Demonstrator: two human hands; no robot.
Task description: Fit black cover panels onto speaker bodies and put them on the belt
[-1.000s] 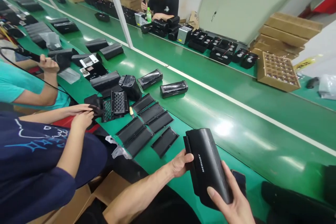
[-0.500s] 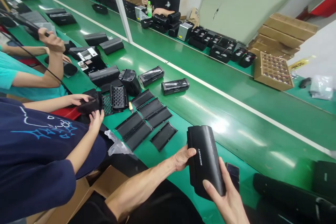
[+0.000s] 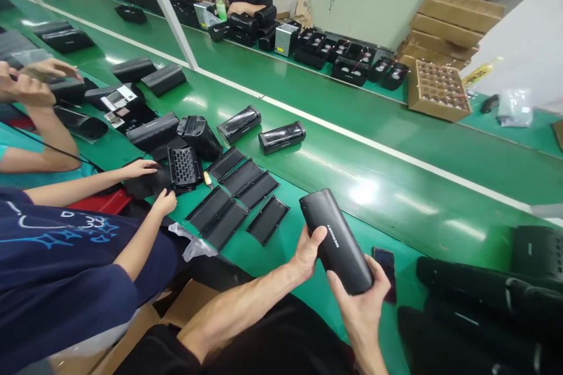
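Note:
Both my hands hold a black speaker housing (image 3: pixel 341 246) marked MERKURY, tilted above the green bench. My left hand (image 3: pixel 310 249) is closed on its left side near the upper end, with the thumb lying on the front beside the lettering. Around the lower right end, my right hand (image 3: pixel 360 296) grips with the thumb on the near side and the fingers behind. A dark smartphone (image 3: pixel 387 266) lies on the bench just behind my right hand. To the left of the housing, several flat black panels (image 3: pixel 268 220) lie in rows.
Two black housings (image 3: pixel 281 137) rest on the green conveyor (image 3: pixel 396 187). At left, a co-worker's hands (image 3: pixel 165 202) work at a perforated black part (image 3: pixel 183 167). Dark housings (image 3: pixel 475 304) crowd the right. A partitioned carton (image 3: pixel 440 91) stands across the line.
The housing in my hands has turned, its top leaning further left and its lower end swinging right. My view has shifted, showing more of the right side.

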